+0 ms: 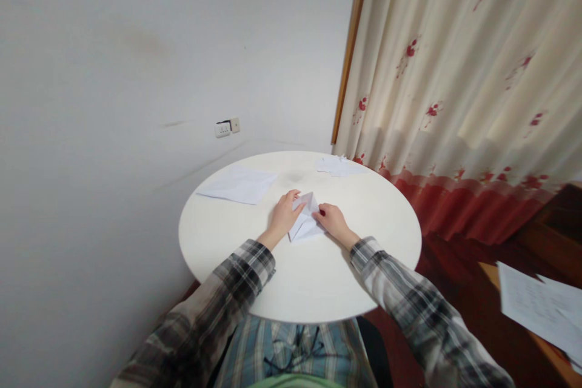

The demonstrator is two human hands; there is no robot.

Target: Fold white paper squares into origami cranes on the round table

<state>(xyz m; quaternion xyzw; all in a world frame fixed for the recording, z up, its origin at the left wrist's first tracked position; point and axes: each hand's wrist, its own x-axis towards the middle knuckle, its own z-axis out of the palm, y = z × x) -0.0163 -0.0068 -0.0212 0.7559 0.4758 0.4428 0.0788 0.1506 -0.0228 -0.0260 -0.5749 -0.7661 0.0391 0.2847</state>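
A sheet of white paper, folded into a small shape (306, 229), lies on the round white table (313, 291) between my hands. A raised, pointed flap stands at its far end. My left hand (285, 213) grips its left side, thumb on the paper and fingers curved along the far edge. On the opposite side, my right hand (333, 218) pinches the right edge between thumb and curled fingers. The fingertips of the right hand are partly hidden.
Flat white sheets (240, 185) lie at the table's left rear. Crumpled or torn white paper (337, 165) sits at its far right. A wall socket (222, 129) is behind, a flowered curtain (436, 73) hangs at right, and written papers (536, 303) rest on wooden furniture at lower right.
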